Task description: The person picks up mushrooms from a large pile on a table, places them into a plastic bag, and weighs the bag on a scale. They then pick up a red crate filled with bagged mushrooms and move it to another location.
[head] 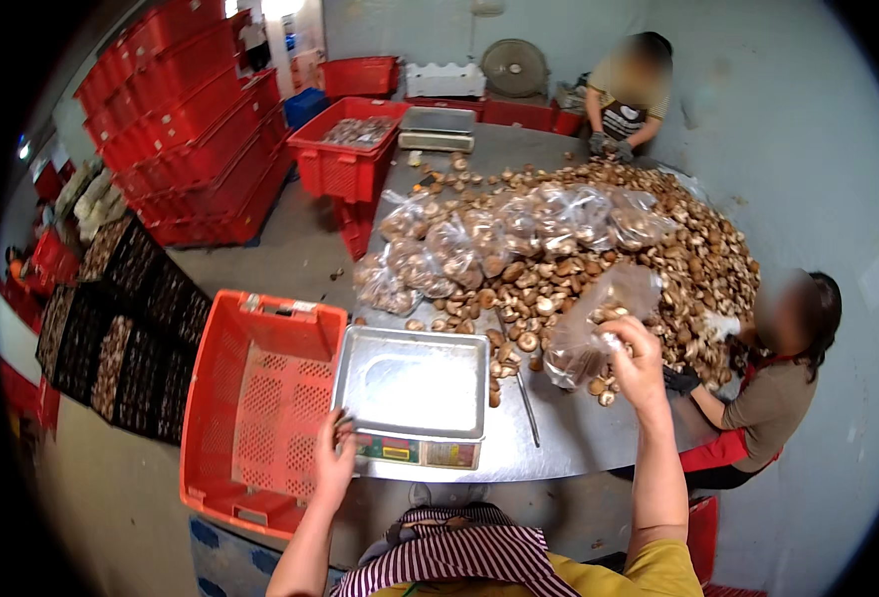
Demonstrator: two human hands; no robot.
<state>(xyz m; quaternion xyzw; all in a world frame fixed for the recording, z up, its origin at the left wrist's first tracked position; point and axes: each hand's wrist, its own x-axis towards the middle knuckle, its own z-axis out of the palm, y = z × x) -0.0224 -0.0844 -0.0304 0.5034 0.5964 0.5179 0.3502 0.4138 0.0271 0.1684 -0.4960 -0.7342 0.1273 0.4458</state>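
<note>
My right hand (633, 354) grips a clear plastic bag (589, 339) by its gathered part, above the near side of a large pile of brown mushrooms (701, 254). At the near left corner of a digital scale's metal tray (413, 380) is my left hand (335, 444), its fingers apart and nothing seen in it. The tray bears nothing. Filled clear bags of mushrooms (454, 250) lie in rows on the metal table (510, 455). Between the scale and the bag in my right hand rests a thin metal rod (527, 407).
An empty red plastic crate (212, 418) stands left of the scale. A co-worker (775, 388) works at the right, another person (630, 97) at the far end. A second scale (437, 130) and a red crate (342, 168) are at the back; crates are stacked at left (178, 127).
</note>
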